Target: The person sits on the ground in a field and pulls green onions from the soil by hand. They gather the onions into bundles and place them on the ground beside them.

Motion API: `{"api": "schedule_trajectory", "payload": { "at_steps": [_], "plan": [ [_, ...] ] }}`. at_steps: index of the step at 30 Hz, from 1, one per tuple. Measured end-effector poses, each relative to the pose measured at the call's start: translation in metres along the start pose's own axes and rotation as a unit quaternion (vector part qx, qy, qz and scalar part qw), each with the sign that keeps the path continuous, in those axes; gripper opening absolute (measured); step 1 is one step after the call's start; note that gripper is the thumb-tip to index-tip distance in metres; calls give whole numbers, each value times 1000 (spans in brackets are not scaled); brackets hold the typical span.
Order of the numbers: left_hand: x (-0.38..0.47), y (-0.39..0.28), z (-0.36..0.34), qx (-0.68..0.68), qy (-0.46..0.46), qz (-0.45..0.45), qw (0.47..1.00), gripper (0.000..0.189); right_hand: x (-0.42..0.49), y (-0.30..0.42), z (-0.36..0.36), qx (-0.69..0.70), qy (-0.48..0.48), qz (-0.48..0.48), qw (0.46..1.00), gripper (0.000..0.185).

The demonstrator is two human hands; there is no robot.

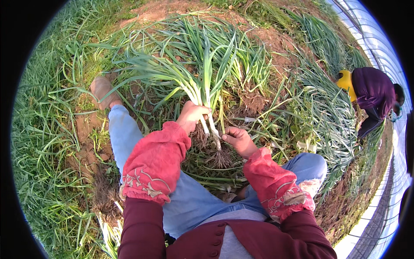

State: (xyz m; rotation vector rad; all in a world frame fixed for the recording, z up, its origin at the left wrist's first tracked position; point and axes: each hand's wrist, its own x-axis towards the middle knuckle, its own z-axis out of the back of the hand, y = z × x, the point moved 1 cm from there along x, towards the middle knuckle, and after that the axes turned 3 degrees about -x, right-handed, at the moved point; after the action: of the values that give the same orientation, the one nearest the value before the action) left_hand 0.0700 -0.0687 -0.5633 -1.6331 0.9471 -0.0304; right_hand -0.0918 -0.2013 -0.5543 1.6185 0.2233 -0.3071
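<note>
My left hand (193, 117) is closed around a few leek-like plants (207, 77) at their pale stalks. Their long green leaves fan up and away from me, and their brown roots (220, 158) hang towards my lap. Just below and to the right, my right hand (238, 140) pinches a thin yellowish outer leaf (221, 113) between thumb and fingers, beside the base of one white stalk (212, 124). This leaf stands slightly apart from the stalk. Red sleeve covers (158, 155) reach over both my forearms.
Pulled plants with soil-caked roots (254, 102) lie ahead of me. Loose leaves litter the ground between my legs (124, 132). A row of laid plants (333, 119) runs along the right. Another person (372, 90) bends there, near the greenhouse film wall (381, 39). Dense greenery (42, 139) grows left.
</note>
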Motion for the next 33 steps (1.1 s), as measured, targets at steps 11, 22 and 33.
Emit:
{"api": "schedule_trajectory", "payload": {
  "at_steps": [11,22,33],
  "plan": [
    [-2,-4,-6,15,-92,-84,992,6,-103,15,38,-633,246,-163,716,25],
    [-24,-4,-16,-110,28,49,992,17,-9,4,-24,-168,10,72,983,44],
    [-64,-86,23,-49,44,-240,969,26,-14,-82,-6,-456,-148,69,875,22]
  ]
}}
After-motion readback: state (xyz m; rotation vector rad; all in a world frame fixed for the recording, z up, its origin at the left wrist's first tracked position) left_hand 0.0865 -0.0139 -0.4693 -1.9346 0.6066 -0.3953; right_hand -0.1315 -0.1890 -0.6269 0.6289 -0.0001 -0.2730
